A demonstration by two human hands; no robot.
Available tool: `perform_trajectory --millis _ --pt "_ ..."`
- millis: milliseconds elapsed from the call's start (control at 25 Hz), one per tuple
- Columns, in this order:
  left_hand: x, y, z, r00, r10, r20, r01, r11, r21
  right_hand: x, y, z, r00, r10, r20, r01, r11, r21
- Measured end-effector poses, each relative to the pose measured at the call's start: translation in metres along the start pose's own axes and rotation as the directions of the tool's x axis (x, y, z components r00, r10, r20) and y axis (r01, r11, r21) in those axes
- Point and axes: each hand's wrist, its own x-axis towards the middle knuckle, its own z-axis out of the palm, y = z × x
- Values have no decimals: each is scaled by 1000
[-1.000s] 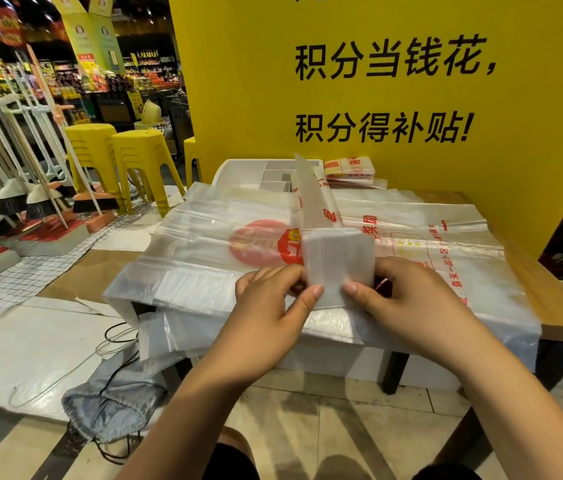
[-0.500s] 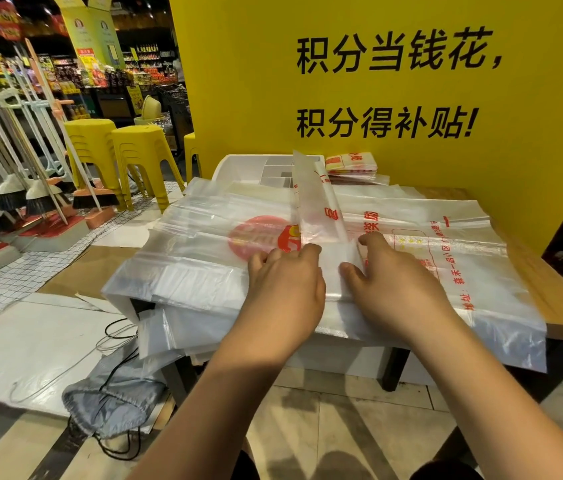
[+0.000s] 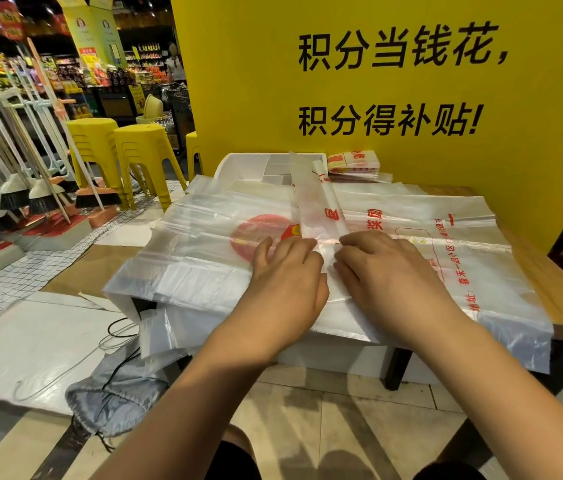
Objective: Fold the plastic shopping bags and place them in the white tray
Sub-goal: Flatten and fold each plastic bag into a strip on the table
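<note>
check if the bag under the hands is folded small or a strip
Partly folded: the bag is a narrow strip reaching toward the white tray, near end under the left hand and right hand.

A second ago I held the folded end of the long, translucent plastic bag strip [image 3: 318, 209] up in my fingertips. Now my left hand [image 3: 287, 278] and right hand [image 3: 391, 271] press it flat, further up the strip
</note>
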Motion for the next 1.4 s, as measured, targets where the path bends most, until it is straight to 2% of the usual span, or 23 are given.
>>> perform_trajectory --millis 120,280,400,600,720,920,1000,1120,1200,1320,1400 --pt "0 -5 -3 994 29 109 -20 997 -81 -4 15 -3 982 -26 187 6 994 108" --pt "1 -12 -10 962 23 272 14 991 -133 -3 32 -14 882 -62 467 -52 972 228" --pt "3 -16 -16 926 35 375 21 989 -146 3 43 -17 832 -98 546 -89 948 306" --pt "7 -21 -23 885 47 463 29 987 -156 16 56 -20 762 -141 632 -131 922 364" --pt "9 -21 -23 878 42 477 46 984 -172 19 59 -21 760 -137 635 -165 904 394" --pt "5 -26 -24 879 74 470 23 980 -197 19 56 -16 743 -135 655 -103 944 313" --pt "6 -25 -27 889 74 452 19 980 -199 15 54 -13 786 -125 606 -100 941 323" --pt "12 -25 -29 922 87 377 0 974 -226 10 51 -12 871 -160 464 14 953 302" --pt "15 -27 -30 936 103 336 -13 966 -258 11 51 -16 888 -186 421 64 956 288" --pt "16 -30 -28 960 89 265 -6 955 -298 14 49 -16 924 -164 344 61 954 292" --pt "19 -30 -26 974 71 215 9 936 -352 18 46 -9 965 -131 228 54 946 319"
